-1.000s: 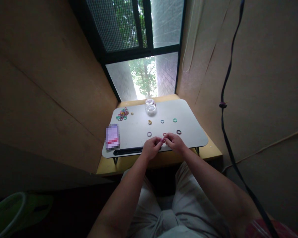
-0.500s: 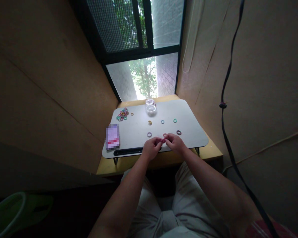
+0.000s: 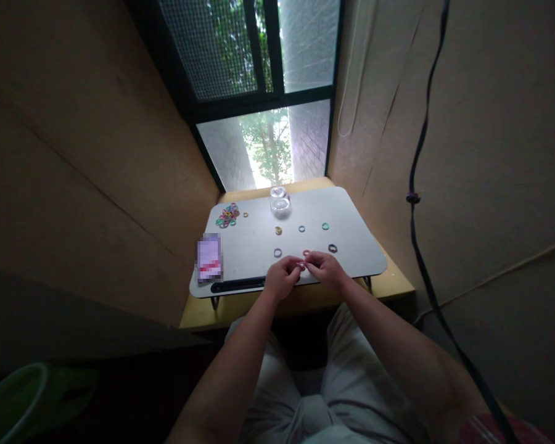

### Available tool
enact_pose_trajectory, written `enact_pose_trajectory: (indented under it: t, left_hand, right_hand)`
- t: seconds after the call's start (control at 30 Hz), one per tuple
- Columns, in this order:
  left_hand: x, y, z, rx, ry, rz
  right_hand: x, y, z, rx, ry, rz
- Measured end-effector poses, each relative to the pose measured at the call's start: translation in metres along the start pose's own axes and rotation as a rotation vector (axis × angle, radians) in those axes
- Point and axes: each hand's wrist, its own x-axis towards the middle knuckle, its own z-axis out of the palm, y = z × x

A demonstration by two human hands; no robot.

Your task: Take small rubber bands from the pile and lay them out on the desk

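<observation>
A small pink hair tie [image 3: 301,264] is pinched between the fingertips of both my hands, just above the front of the white lap table [image 3: 250,256]. My left hand [image 3: 281,277] closes on its left side and my right hand [image 3: 326,269] on its right; the fingers partly hide it. Right behind the fingers lies a red-pink hair tie [image 3: 306,253]. A lavender hair tie [image 3: 278,253] is to its left and a dark one [image 3: 333,248] to its right. Farther back sit yellow [image 3: 278,230], blue [image 3: 302,229] and green [image 3: 325,226] hair ties.
A mixed pile of hair ties [image 3: 227,216] lies at the back left, a single yellowish one [image 3: 245,215] beside it. A clear plastic container [image 3: 280,205] stands at the back. A blurred-out purple rectangle [image 3: 209,258] rests at left; a black slot [image 3: 238,285] runs along the front edge.
Between my fingertips the pink hair tie now shows a little more, with a pale spot on it. My hands stay nearly in place; the view shifts slightly.
</observation>
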Motion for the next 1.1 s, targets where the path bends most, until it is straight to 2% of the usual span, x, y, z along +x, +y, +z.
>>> enact_pose_trajectory:
  t: [0.17, 0.3, 0.4, 0.5, 0.6, 0.73, 0.93, 1.1]
  left_hand:
    - [0.001, 0.003, -0.002, -0.021, 0.020, 0.014]
    - [0.007, 0.005, -0.006, -0.105, 0.061, -0.017]
    - [0.017, 0.002, -0.019, -0.136, 0.103, -0.071]
    - [0.031, -0.007, -0.042, -0.116, 0.174, -0.143]
    - [0.049, -0.019, -0.068, 0.014, 0.262, -0.254]
    - [0.070, -0.032, -0.089, 0.229, 0.297, -0.278]
    - [0.093, -0.042, -0.093, 0.480, 0.265, -0.258]
    - [0.101, -0.041, -0.092, 0.569, 0.257, -0.209]
  right_hand:
    - [0.001, 0.001, -0.001, 0.004, -0.024, -0.008]
    - [0.000, 0.004, -0.001, -0.006, 0.012, 0.014]
    - [0.000, 0.005, -0.001, 0.005, 0.026, 0.023]
    - [-0.001, 0.005, -0.001, 0.011, 0.023, 0.031]
    - [-0.002, 0.005, -0.002, 0.022, 0.022, 0.035]
    - [-0.002, 0.005, -0.002, 0.031, 0.020, 0.036]
    - [-0.002, -0.003, -0.005, 0.030, 0.014, 0.036]
    - [-0.002, -0.007, -0.007, 0.033, 0.004, 0.034]
